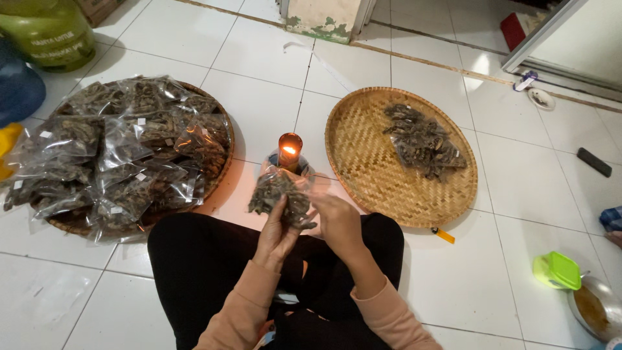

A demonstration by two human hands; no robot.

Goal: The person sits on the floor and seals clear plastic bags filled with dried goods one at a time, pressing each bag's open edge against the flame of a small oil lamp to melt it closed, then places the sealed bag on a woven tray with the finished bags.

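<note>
Both hands' fingers (283, 209) around packet (280, 194)

Two trays on the floor, candle between

Left tray (217, 175) holds piled bags (123, 152); right tray (369, 168) holds few; candle (289, 150) stands between them.

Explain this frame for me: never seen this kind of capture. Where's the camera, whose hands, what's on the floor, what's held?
There is no machine here. One camera sits on a person's head and looks down, so the two bare hands and the black-trousered lap at the bottom are the wearer's own. The person sits on a white tiled floor. The left hand and right hand together hold a small clear plastic bag of dark dried pieces, close above a lit candle in a glass. At left, a round woven bamboo tray is heaped with many similar filled bags. At right, a second round woven tray carries only a small pile of such bags. A lime-green lidded box sits at lower right.
</note>
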